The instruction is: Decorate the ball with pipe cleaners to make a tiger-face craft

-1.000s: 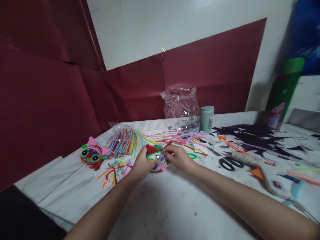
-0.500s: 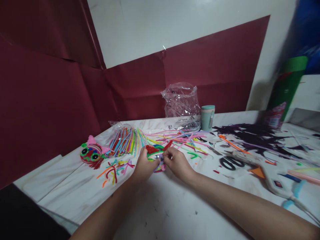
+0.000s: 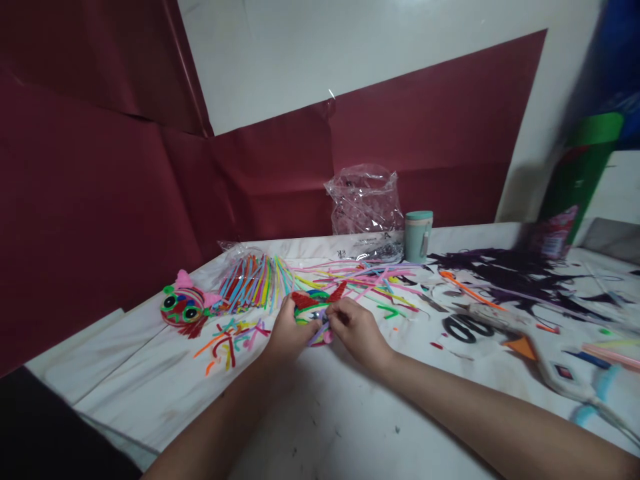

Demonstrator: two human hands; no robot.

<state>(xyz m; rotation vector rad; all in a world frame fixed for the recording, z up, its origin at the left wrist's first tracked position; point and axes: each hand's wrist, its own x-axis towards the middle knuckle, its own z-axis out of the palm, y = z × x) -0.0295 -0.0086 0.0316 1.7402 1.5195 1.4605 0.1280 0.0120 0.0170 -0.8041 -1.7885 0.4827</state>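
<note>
A colourful pipe-cleaner animal face [image 3: 310, 311] with red ears and green, blue and pink parts is gripped by my left hand [image 3: 287, 337], whose thumb lies across its front. At its right side my right hand [image 3: 360, 333] has thumb and forefinger pinched together, close to a short purple pipe cleaner [image 3: 323, 321] on the face. My fingers cover part of the face. Off to the left lies another pipe-cleaner animal face [image 3: 184, 307], with pink ears and black eyes ringed in green.
Cut pipe-cleaner pieces [image 3: 233, 340] lie left of my hands, with a bundle of long pipe cleaners [image 3: 253, 283] behind. A glue gun [image 3: 550, 360], black rings [image 3: 459, 330] and dark purple strips [image 3: 510, 273] are on the right. A lidded cup [image 3: 419, 237] and clear plastic bag [image 3: 365, 207] stand behind.
My right hand has shifted slightly right, its fingertips a little further from the middle of the face. My left hand keeps its hold. The whole view has turned slightly.
</note>
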